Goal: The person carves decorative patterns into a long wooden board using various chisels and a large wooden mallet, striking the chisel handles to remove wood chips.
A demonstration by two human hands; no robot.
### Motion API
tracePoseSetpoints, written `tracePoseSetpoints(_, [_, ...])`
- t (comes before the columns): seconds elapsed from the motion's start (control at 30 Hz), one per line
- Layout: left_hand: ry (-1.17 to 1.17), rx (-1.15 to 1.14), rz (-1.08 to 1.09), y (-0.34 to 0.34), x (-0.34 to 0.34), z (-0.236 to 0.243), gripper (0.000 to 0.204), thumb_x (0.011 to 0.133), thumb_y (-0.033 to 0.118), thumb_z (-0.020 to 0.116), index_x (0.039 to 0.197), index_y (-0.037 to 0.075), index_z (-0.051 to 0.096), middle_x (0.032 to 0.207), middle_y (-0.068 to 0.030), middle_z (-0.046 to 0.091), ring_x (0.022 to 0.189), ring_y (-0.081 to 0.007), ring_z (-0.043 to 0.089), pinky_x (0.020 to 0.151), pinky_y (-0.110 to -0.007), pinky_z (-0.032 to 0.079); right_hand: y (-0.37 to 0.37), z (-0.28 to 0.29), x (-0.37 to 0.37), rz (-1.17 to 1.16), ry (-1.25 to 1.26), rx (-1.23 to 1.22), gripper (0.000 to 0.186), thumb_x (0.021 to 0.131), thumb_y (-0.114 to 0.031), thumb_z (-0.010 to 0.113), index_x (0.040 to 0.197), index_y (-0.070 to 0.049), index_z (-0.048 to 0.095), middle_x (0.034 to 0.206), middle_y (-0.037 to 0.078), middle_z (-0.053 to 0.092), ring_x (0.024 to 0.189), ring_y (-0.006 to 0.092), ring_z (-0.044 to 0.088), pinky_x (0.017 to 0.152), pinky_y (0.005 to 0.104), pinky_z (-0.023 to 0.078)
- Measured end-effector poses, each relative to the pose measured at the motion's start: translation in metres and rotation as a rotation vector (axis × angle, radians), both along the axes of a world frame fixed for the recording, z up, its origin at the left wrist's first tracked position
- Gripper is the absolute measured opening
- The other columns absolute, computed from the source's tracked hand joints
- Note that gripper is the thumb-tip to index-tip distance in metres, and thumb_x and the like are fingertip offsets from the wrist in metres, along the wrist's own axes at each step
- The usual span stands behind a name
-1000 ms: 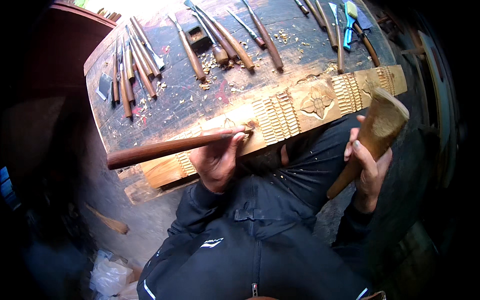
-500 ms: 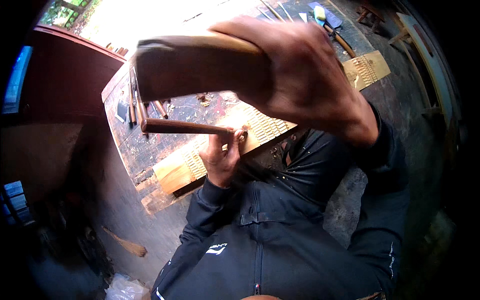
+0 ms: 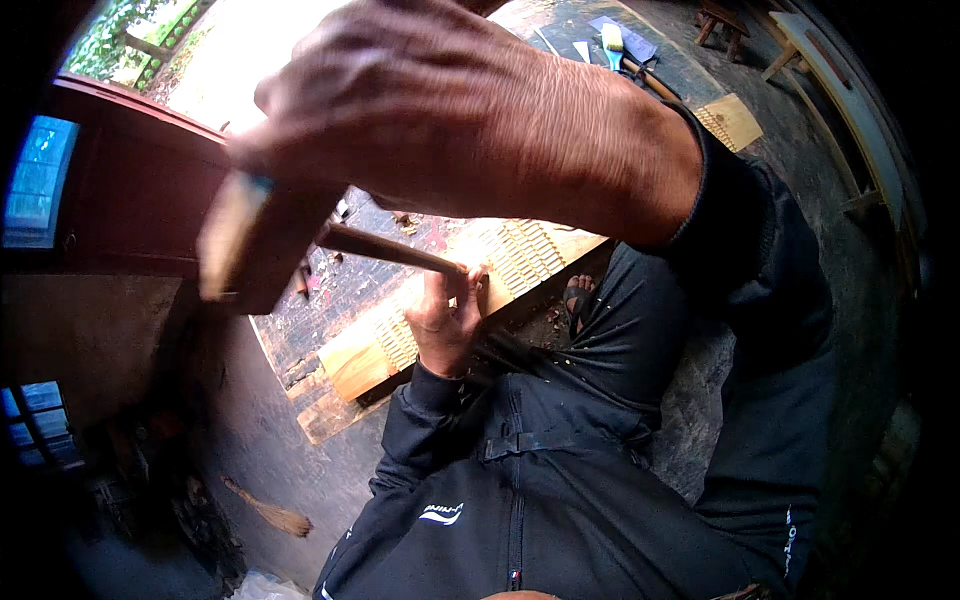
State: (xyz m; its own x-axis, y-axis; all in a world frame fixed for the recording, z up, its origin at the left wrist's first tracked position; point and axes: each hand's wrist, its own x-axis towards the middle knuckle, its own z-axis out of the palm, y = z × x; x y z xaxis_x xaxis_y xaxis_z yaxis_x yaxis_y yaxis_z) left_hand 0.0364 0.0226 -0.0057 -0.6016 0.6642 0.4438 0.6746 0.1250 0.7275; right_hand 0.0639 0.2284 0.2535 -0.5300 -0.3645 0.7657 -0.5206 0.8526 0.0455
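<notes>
In front of my body, my left hand [image 3: 443, 325] is closed around the lower end of a wood-handled chisel [image 3: 385, 246]. The chisel leans to the upper left over a pale wooden board [image 3: 358, 368] carved with rows of small notches. Raised close to the camera, my right hand [image 3: 430, 110] grips a dark wooden mallet [image 3: 275, 240], blurred by motion. The mallet overlaps the chisel handle's far end in the picture, and I cannot tell whether they touch. My right hand and the mallet hide much of the bench's far side.
The board lies on a worn workbench [image 3: 330, 300] strewn with wood chips. A brush [image 3: 613, 42] and other tools lie at its far right. A small stool [image 3: 722, 28] stands beyond. On the floor at lower left is a straw hand broom [image 3: 275, 512]. A sandalled foot [image 3: 578, 298] is under the board.
My right hand and the mallet have swung left, and the mallet's head now tilts downward. My left hand keeps the chisel on the board. The whole view has shifted slightly.
</notes>
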Motion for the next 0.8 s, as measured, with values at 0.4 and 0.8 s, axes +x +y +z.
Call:
tracePoseSetpoints(0.4, [0.1,0.005,0.051,-0.009,-0.003,-0.008,0.022,0.093,0.002,0.085,0.11,0.001,0.072,0.092,-0.0139,0.08,0.08,-0.0197,0.079,0.075,-0.033,0.059,-0.011,-0.014,-0.029,0.121,0.508,-0.11,0.027,0.096,-0.019,0.078,0.121,-0.008,0.077,0.1,0.015,0.078,0.093,0.0288,0.079,0.08,0.0355,0.063])
tracePoseSetpoints(0.8, [0.304,0.117,-0.019,-0.007,-0.001,0.005,0.018,0.094,0.002,0.084,0.108,0.002,0.073,0.089,-0.0134,0.077,0.081,-0.029,0.077,0.077,-0.035,0.058,0.011,-0.032,0.017,-0.139,-0.144,-0.252,0.031,0.087,-0.01,0.081,0.117,-0.005,0.075,0.102,0.012,0.076,0.094,0.0297,0.075,0.09,0.0405,0.061])
